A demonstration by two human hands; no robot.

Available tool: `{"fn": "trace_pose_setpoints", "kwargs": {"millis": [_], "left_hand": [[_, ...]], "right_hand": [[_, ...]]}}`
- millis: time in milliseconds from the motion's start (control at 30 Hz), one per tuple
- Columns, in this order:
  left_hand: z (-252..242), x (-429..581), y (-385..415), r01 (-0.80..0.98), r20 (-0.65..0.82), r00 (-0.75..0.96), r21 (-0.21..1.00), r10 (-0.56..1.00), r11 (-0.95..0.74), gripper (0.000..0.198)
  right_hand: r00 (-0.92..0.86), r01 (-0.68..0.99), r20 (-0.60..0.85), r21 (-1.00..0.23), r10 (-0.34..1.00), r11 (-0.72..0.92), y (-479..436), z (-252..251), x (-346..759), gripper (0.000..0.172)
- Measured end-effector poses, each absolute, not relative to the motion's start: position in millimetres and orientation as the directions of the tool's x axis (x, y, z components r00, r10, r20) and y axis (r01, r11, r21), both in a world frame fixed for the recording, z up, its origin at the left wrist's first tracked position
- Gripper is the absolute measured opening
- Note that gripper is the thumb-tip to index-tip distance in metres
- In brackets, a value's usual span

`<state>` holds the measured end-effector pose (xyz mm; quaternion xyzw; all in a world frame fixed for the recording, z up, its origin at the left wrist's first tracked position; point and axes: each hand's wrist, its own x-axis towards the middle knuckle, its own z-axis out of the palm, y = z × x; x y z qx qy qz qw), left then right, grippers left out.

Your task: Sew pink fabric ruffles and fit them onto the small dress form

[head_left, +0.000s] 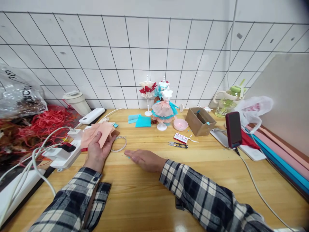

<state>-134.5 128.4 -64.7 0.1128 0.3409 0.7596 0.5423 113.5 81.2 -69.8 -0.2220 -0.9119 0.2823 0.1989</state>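
Note:
Peach paper sheets [106,131] rest in my left hand [98,153], pinched under the thumb with the fingers behind them. Palm down and fingers stretched out, my right hand [146,160] lies low over the wooden table, holding nothing I can see. A tiny blue scrap shows by its fingertips. Between the hands stands a thin pale ring [126,143], perhaps a roll of narrow tape. Farther back are folded turquoise sheets [143,121] and a white mini mannequin [167,93] in a peach and turquoise paper dress [161,109].
Thread snips [181,145] lie beside a small red-and-white box [180,138]. Behind them are a pink bowl [180,124] and a cardboard box [201,122]. A power strip [65,161] with white cables sits left. A phone-like device [233,130] stands right, near coloured rolls [277,156].

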Motion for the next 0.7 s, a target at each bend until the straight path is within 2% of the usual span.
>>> {"fn": "trace_pose_setpoints", "kwargs": {"millis": [67,167,300,367,467,567,700], "left_hand": [[-65.2,-134.9,129.2,-0.74,-0.243,-0.413,0.651,0.878,-0.168,0.015],[-65.2,-135.0,131.7,-0.728,-0.292,-0.47,0.661,0.833,-0.179,0.014],[-64.9,-134.8,137.0,-0.699,-0.317,-0.503,0.697,0.804,-0.162,0.016],[-65.1,-135.4,139.3,-0.667,-0.32,-0.542,0.726,0.777,-0.167,0.017],[-66.5,-138.1,141.7,-0.616,-0.288,-0.603,0.76,0.744,-0.206,0.017],[-68.3,-142.1,143.9,-0.616,-0.275,-0.616,0.752,0.739,-0.234,0.017],[-69.9,-147.9,146.9,-0.609,-0.243,-0.61,0.753,0.754,-0.25,0.015]], "right_hand": [[-0.724,0.339,0.301,-0.629,0.621,0.7,84.2,-67.8,118.0,0.049],[-0.608,0.517,0.324,-0.531,0.725,0.671,103.3,-71.5,111.5,0.045],[-0.584,0.637,0.335,-0.375,0.739,0.674,137.8,-80.6,82.1,0.047],[-0.592,0.649,0.335,-0.342,0.733,0.68,152.0,-83.2,67.3,0.046],[-0.613,0.666,0.257,-0.34,0.747,0.664,164.6,-84.6,55.2,0.046],[-0.703,0.604,0.196,-0.343,0.684,0.719,165.4,-83.5,55.8,0.049],[-0.844,0.429,0.171,-0.354,0.508,0.831,149.2,-79.5,66.9,0.049]]}}
